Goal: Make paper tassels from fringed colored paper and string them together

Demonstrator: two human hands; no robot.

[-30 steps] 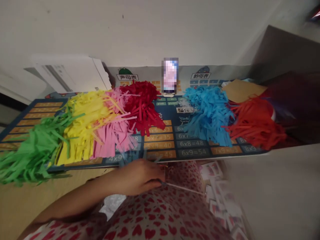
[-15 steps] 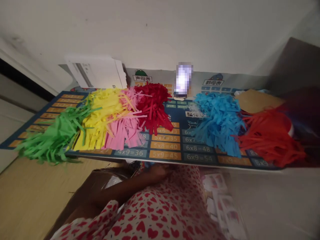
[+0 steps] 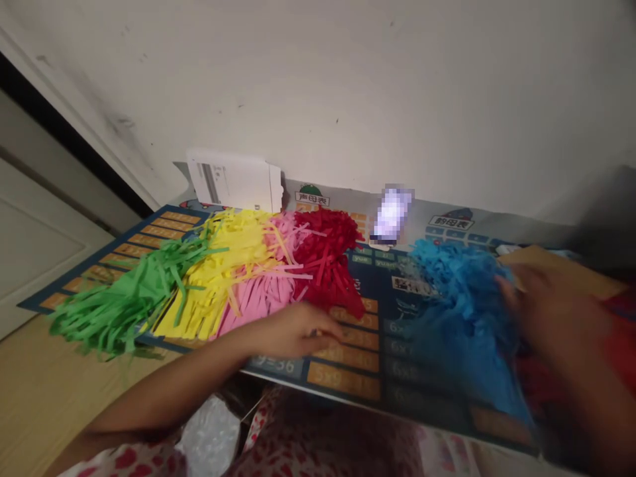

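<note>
My right hand is at the right edge of a blue paper tassel, its fingers closed on the fringe. Motion blurs both the hand and the tassel's lower strands. My left hand hovers over the front part of the printed board, fingers loosely apart and holding nothing. Just behind it lie a pink paper tassel and a dark red one. Farther left are a yellow tassel and a green one, whose strands overhang the board's edge.
A mat printed with times tables covers the tabletop against a pale wall. At the back stand a white box and a lit, pixelated phone. Brown paper and a red-orange tassel lie at the right.
My left hand has risen from my lap to above the board. My right hand has come into view at the blue tassel, whose strands have shifted toward the front. The view has tilted.
</note>
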